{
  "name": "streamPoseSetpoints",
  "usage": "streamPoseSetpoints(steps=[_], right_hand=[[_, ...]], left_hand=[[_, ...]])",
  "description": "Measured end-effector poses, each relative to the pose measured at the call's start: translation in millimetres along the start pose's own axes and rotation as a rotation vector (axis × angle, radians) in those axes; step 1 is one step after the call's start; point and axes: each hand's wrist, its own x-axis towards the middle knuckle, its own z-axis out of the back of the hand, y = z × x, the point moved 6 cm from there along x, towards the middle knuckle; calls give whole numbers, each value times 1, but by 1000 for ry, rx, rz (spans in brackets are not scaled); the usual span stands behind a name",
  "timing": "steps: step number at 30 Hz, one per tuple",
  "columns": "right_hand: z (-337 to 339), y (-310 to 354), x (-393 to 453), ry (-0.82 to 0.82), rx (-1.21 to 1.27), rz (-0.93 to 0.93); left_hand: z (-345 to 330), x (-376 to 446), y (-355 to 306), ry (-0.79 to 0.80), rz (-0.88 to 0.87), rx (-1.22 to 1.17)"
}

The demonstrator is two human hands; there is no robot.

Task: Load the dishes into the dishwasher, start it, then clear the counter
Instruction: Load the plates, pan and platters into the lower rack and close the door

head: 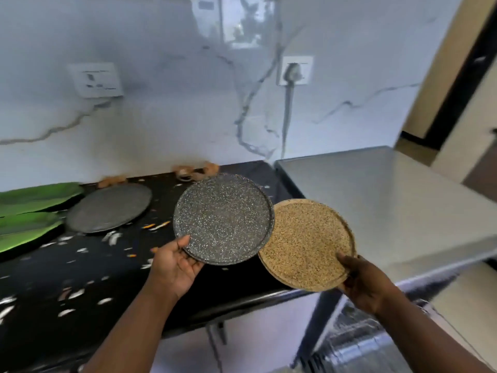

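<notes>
My left hand (176, 265) grips the near rim of a dark speckled round plate (223, 218), held tilted above the black counter (88, 275). A tan speckled round plate (306, 243) is in my right hand (363, 282), thumb on its near rim; the dark plate's edge overlaps it. Another grey plate (110, 207) lies flat on the counter to the left. Two green leaf-shaped dishes (29, 211) sit at the far left. At the bottom right the open dishwasher (357, 343) shows, blurred.
The steel dishwasher top (390, 205) stands to the right of the counter. Food scraps and peels (193, 170) litter the counter by the marble wall. A plug and cord (291, 74) hang from a wall socket. A doorway opens at far right.
</notes>
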Motion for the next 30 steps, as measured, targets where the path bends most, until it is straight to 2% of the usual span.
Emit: streamPoseSetpoints(steps=[7, 11, 15, 17, 20, 22, 25, 30], right_hand=[[221, 88, -67, -211, 114, 129], [306, 115, -103, -325, 205, 191], [369, 114, -124, -457, 345, 239], [396, 102, -124, -538, 411, 242], [422, 78, -122, -686, 427, 224], [436, 59, -115, -805, 428, 187], [449, 31, -110, -944, 388, 138], [475, -5, -88, -1068, 229, 13]], left_hand=[[-171, -2, 193, 213, 221, 125], [-256, -17, 277, 359, 336, 277], [-320, -25, 332, 502, 362, 464], [-343, -22, 355, 552, 325, 619], [-364, -14, 380, 617, 141, 900], [-371, -5, 404, 746, 7, 1105], [-370, -2, 444, 946, -97, 1302], [-361, 2, 512, 1256, -107, 1509]])
